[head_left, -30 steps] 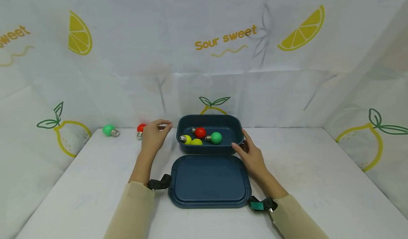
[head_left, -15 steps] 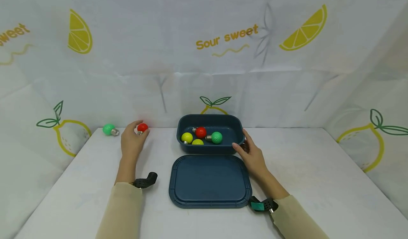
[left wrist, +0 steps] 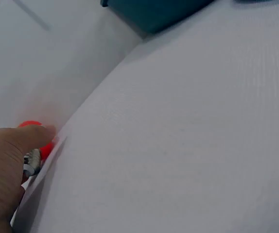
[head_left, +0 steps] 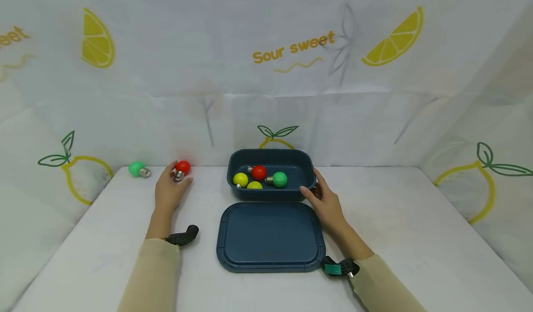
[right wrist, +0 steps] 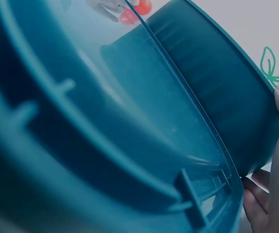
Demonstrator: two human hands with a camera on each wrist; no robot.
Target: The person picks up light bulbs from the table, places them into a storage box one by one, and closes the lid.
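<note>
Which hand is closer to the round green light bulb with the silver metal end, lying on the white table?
The left hand: it's just right of that green bulb, not touching. The right hand is much farther right, holding the open dark blue rectangular box.

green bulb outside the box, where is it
In the head view, the green bulb lies on the table, back left, left of the left hand.
</note>
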